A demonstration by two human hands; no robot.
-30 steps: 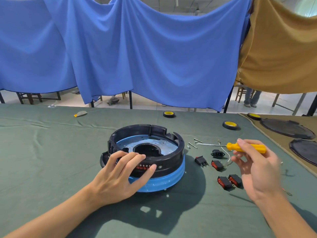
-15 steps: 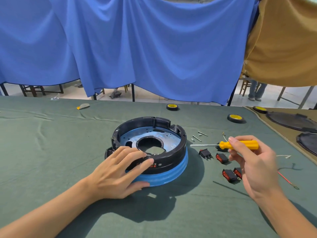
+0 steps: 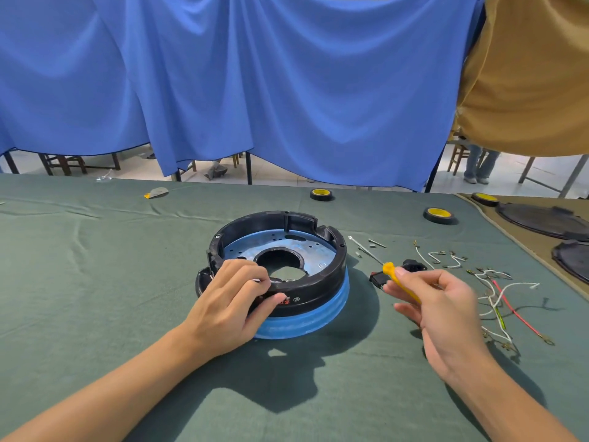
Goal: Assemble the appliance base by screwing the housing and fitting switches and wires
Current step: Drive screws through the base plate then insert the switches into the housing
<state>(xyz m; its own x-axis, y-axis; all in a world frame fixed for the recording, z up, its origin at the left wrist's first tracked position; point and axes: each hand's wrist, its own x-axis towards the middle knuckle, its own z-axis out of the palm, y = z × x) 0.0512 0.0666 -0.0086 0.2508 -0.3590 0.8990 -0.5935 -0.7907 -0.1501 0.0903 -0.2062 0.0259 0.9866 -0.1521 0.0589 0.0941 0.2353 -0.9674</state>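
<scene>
Head view: the left hand [image 3: 229, 301] curls its fingers over the near rim of the round black plastic housing [image 3: 318, 293], which sits on a blue base [image 3: 302, 323] at the middle of the green cloth-covered surface [image 3: 95, 282]. The right hand [image 3: 439, 307] pinches a yellow-handled screwdriver [image 3: 395, 277], its shaft pointing toward the far edge. Loose screws [image 3: 376, 243], a black-and-red switch [image 3: 377, 277] and white and red wires [image 3: 497, 291] lie toward the right edge.

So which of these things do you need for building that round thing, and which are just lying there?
For the job:
base, gripped by the left hand
screwdriver in the right hand
screws
switch
wires

Just lying about:
tape rolls
black discs
grey scrap
blue curtain
</scene>
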